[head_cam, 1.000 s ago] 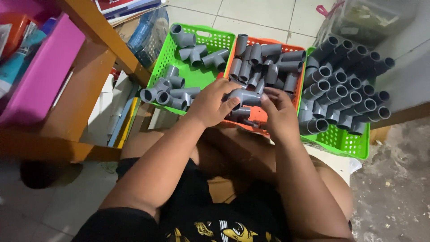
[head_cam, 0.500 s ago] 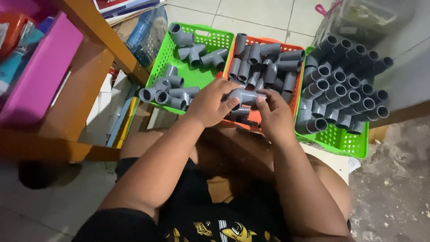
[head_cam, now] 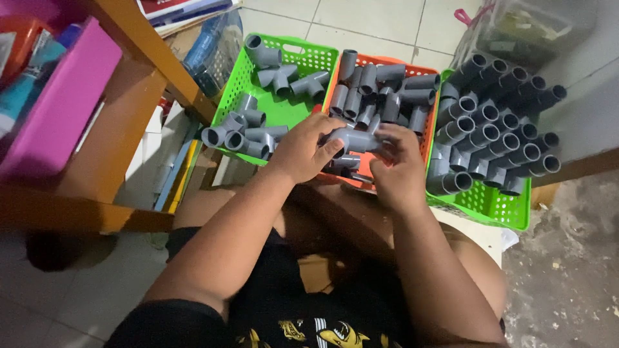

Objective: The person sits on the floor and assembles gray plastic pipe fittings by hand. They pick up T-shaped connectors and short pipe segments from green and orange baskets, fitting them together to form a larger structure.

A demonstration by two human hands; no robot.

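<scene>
1. Head view: L hand and R hand both gripping one grey pipe fitting, fingers curled round its ends, held over the near edge of the orange basket.
2. Orange basket is the middle of three, packed w/ loose grey pipe pieces.
3. Left green basket holds grey tee and elbow fittings, touching the orange one.
4. Right green basket is full of stacked grey fittings, open ends up toward the camera.
5. Wooden shelf at left w/ a pink box on it.
</scene>
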